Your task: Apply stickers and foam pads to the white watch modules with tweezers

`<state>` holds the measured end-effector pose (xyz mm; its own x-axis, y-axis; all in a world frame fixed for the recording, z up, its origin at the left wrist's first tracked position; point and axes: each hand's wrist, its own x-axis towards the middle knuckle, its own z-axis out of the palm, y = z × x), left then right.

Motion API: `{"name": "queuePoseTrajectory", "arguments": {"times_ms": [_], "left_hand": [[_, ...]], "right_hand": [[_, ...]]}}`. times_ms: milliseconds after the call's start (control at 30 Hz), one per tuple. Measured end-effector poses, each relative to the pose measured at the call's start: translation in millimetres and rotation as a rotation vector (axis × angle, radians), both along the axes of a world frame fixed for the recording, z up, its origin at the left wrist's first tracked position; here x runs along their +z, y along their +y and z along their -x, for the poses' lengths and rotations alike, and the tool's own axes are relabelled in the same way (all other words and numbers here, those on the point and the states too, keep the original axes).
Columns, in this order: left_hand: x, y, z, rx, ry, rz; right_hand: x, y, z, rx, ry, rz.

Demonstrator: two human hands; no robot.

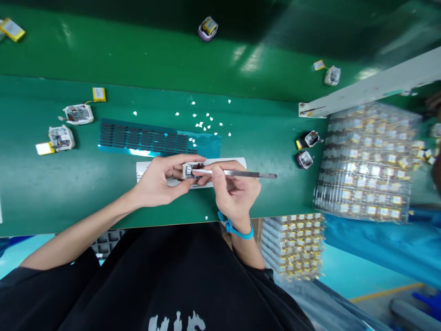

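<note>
A small open casing (188,171), with circuitry showing inside, is just on the person's side of the blue sheet (212,146), held above the tabletop (279,195). The left hand (158,181) has its grip closed around the casing's edges, thumb on the near side and fingers on the far side. The right hand (236,188) pinches a slim metal tool (246,174), its grip closed tight between thumb and fingers; the tool's tip points into the casing, though whether it touches anything there I cannot tell. A blue wristband (246,236) circles the right wrist. White paper (141,170) lies under the hands, along the near side of the blue sheet.

Rows of dark strips (138,139) cover much of the blue sheet, and white bits (205,129) are scattered over its right end and beyond it. Left of the blue sheet sit 2 open white casings (80,114), each with a yellow-edged battery (99,94) beside it. Well to the right of the blue sheet, 2 more casings (304,159) lie near a stack of clear trays (365,161). Farther beyond the blue sheet is a purple-edged casing (207,29) with a battery on it.
</note>
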<state>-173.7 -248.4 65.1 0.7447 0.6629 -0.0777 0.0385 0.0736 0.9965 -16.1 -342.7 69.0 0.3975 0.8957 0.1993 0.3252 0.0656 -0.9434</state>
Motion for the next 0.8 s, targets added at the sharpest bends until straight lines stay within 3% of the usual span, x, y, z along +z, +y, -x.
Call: {"name": "queuePoseTrajectory", "arguments": {"times_ms": [200,300,367,433,533,633,800], "left_hand": [[0.3,3.4,0.5,-0.015,0.086,-0.150],[2.8,6.2,2.4,0.038,0.131,-0.299],[2.8,11.8,5.3,0.128,0.188,-0.493],[0.1,21.1,8.9,0.198,0.265,-0.754],[-7.5,37.1,14.1,0.195,0.419,-1.043],[-13.7,46.3,17.1,0.126,0.511,-1.036],[-16.6,42.6,14.4,0.064,0.453,-0.905]], "right_hand": [[-1.3,-3.4,-7.3,0.086,-0.187,-0.084],[-0.7,-0.9,-22.8,0.089,-0.212,-0.170],[-1.1,3.8,-35.7,0.082,-0.246,-0.181],[-3.3,10.3,-47.2,0.153,-0.332,-0.089],[-10.5,19.6,-57.7,0.304,-0.385,0.040],[-17.6,24.5,-62.2,0.339,-0.387,0.035],[-17.7,24.6,-71.0,0.311,-0.424,0.069]]}}
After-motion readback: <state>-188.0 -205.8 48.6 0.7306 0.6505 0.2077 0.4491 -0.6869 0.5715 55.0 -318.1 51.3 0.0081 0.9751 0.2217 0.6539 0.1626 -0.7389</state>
